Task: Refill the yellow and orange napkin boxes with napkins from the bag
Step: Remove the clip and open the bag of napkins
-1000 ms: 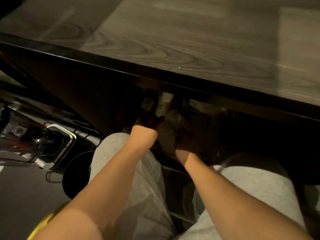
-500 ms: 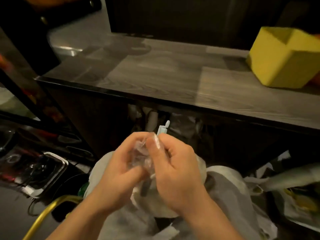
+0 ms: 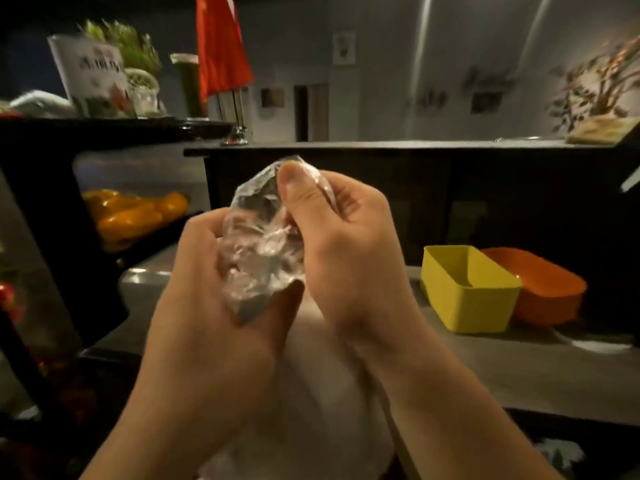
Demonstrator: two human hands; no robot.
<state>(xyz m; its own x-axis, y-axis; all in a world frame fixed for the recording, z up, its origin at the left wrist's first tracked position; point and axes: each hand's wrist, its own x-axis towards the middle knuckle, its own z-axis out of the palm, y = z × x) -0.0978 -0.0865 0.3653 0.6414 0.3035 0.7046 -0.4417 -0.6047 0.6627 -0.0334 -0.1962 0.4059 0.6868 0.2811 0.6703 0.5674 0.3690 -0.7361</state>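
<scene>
Both hands have risen from under the counter (image 3: 519, 372): the left hand (image 3: 221, 306) and right hand (image 3: 346, 258) now pinch the clear bag (image 3: 263, 244) bunched between them. Right of the bag, the yellow box (image 3: 467, 292) touches the orange box (image 3: 543, 289), both on the counter.

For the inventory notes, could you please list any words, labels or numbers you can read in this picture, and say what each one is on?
Nothing can be quoted with confidence.
White sign card on the dark shelf at upper left: large dark characters, too blurred to read.
Framed notices on the far wall: too small and blurred.
Clear plastic bag, yellow box and orange box: no print visible.
</scene>
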